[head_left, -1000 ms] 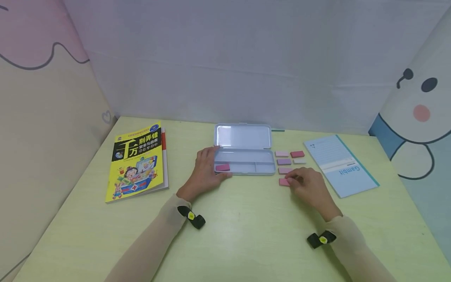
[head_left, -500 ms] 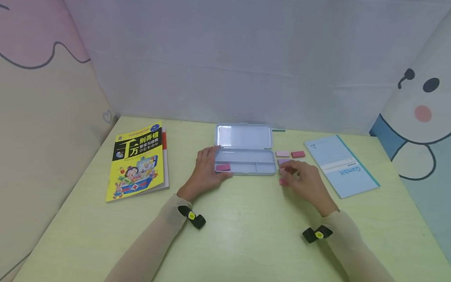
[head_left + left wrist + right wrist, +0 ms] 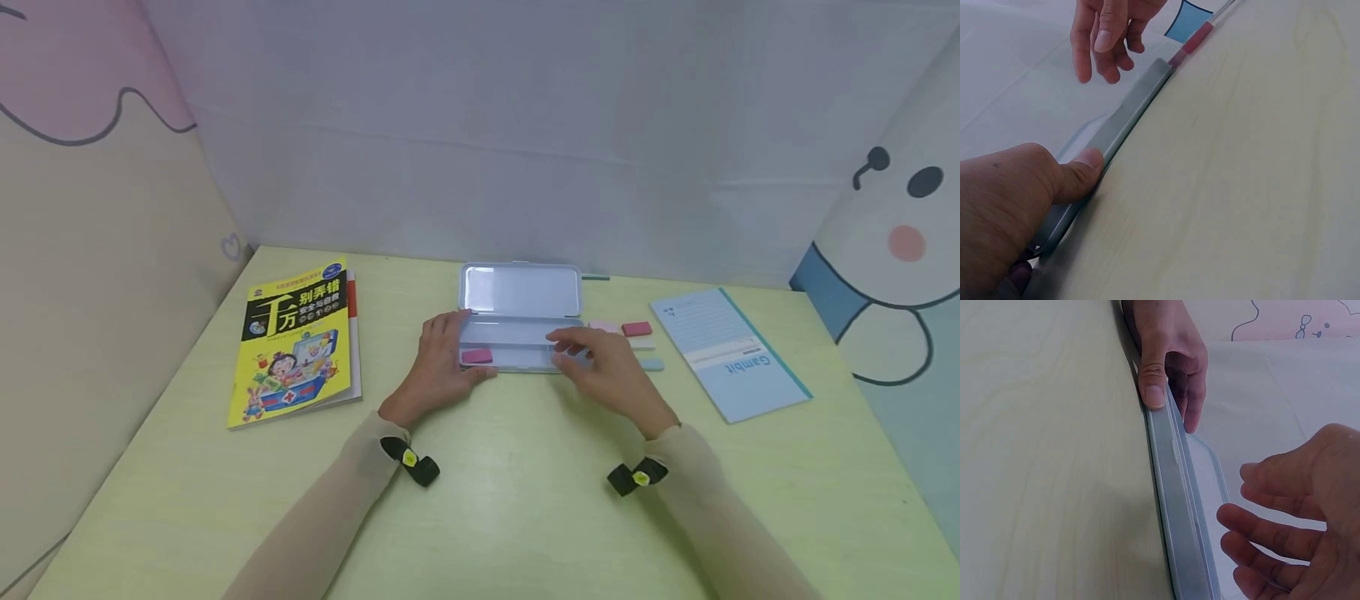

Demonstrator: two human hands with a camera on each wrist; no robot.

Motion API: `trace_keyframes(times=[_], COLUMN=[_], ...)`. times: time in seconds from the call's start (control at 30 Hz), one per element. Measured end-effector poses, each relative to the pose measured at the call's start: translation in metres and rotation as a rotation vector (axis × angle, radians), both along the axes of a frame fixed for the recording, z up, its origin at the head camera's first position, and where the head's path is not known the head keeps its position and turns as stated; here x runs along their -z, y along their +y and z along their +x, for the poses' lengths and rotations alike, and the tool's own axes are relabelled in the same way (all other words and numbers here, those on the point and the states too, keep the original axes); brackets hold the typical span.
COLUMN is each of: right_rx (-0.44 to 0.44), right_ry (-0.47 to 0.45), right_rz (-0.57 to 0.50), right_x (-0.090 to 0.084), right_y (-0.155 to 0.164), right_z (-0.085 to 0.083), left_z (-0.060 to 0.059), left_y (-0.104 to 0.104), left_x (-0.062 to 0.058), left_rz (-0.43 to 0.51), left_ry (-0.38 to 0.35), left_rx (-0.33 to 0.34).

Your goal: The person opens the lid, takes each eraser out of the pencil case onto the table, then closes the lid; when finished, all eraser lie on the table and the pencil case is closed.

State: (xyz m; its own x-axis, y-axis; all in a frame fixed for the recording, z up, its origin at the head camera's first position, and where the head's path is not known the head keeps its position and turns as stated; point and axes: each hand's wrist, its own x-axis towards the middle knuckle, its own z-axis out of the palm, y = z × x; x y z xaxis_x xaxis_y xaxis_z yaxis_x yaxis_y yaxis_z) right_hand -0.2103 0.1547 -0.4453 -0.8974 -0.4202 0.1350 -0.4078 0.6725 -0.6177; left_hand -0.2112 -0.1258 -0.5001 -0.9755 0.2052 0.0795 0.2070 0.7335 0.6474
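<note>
A pale blue pencil case [image 3: 521, 330] lies open on the table, its lid tipped back. One dark pink eraser [image 3: 476, 356] sits in its front left compartment. My left hand [image 3: 441, 354] grips the case's left end, thumb on the front edge in the left wrist view [image 3: 1085, 172]. Over the case's right part hovers my right hand [image 3: 603, 367], its fingers loosely bent and apart. No object shows between its fingers [image 3: 1266, 525]. Beside the case, partly hidden by this hand, are a light pink eraser [image 3: 603, 327], a red-pink eraser [image 3: 637, 329], a white eraser [image 3: 642, 343] and a light blue eraser [image 3: 651, 364].
A yellow book [image 3: 292, 350] lies on another book at the left. On the right is a light blue notebook [image 3: 731, 354]. A thin green strip [image 3: 596, 277] lies behind the case, near the white backdrop [image 3: 510, 150].
My right hand has left the pink eraser in front of the rows and moved left over the pencil case, its fingers loosening. The left hand has stayed on the case.
</note>
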Motion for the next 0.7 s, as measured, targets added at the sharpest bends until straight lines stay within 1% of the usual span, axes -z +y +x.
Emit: trace_keyframes(times=[0.17, 0.47, 0.7], right_rx=[-0.038, -0.198, -0.272], right_ry=[-0.034, -0.047, -0.090], right_rz=[-0.003, 0.002, 0.050], right_x=[0.001, 0.005, 0.004], right_y=[-0.017, -0.045, -0.065], right_z=[-0.005, -0.015, -0.019], left_z=[0.000, -0.001, -0.003], left_y=[0.001, 0.001, -0.001], left_x=[-0.001, 0.002, 0.006], left_rz=[0.004, 0.001, -0.014], left_ry=[-0.004, 0.011, 0.029], left_rx=[0.004, 0.002, 0.006])
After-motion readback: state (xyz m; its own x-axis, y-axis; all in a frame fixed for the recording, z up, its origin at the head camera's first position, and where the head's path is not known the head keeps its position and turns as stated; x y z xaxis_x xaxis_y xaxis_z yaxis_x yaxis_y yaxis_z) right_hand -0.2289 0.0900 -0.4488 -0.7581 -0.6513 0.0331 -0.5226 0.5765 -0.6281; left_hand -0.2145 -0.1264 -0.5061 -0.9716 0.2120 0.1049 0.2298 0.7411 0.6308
